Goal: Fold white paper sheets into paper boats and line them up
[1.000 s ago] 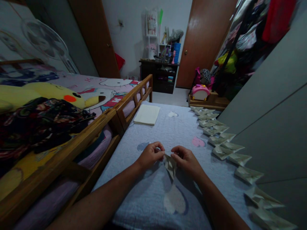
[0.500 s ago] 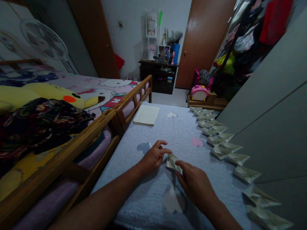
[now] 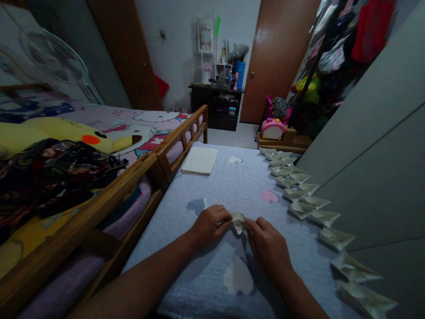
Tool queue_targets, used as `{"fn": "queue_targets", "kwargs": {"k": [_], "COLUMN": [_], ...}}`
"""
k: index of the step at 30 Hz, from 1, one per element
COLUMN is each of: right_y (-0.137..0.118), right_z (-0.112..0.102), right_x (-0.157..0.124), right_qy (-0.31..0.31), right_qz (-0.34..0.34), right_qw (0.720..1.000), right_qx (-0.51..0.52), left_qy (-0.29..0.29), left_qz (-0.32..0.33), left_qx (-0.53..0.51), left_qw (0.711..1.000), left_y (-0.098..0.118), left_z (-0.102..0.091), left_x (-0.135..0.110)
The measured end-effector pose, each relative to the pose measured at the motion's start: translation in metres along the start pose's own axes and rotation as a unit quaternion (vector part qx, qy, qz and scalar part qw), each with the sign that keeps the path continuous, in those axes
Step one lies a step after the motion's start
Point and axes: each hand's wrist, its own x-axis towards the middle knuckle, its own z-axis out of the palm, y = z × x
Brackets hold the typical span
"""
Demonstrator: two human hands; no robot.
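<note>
A small folded paper piece [image 3: 238, 223], pale and creased, is held just above the light blue quilted cover [image 3: 212, 270]. My left hand [image 3: 213, 223] pinches its left corner between thumb and fingers. At its right corner my right hand [image 3: 267, 241] grips with thumb and forefinger. Part of each corner is hidden by the fingertips. Along the right side of the cover runs a double row of folded paper boats [image 3: 336, 238], pale like the held piece. Farther off on the left lies a stack of pale paper sheets [image 3: 200, 160].
A wooden bed rail [image 3: 146, 165] borders the cover on the left, with a yellow plush toy [image 3: 69, 133] and dark patterned cloth [image 3: 53, 177] behind it. A pale cabinet [image 3: 381, 155] stands close on the right. A dark desk [image 3: 214, 106] is at the back.
My left hand, fingers spread at the paper's edge before, has closed on its left corner. My right hand has shifted to the right corner, and the paper is turned. The view has shifted slightly.
</note>
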Motion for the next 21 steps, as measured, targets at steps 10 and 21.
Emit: {"fn": "queue_targets", "kwargs": {"k": [10, 21], "right_y": [-0.009, -0.002], "right_z": [0.005, 0.013], "right_x": [-0.005, -0.008], "right_qy": [-0.057, -0.007], "right_qz": [0.039, 0.084], "right_qw": [0.982, 0.979], "right_qx": [0.174, 0.187], "left_qy": [0.025, 0.018], "left_qz": [0.029, 0.054], "left_qx": [0.015, -0.049], "left_qw": [0.999, 0.997], "left_y": [0.007, 0.01], "left_z": [0.006, 0.01], "left_x": [-0.002, -0.001]}}
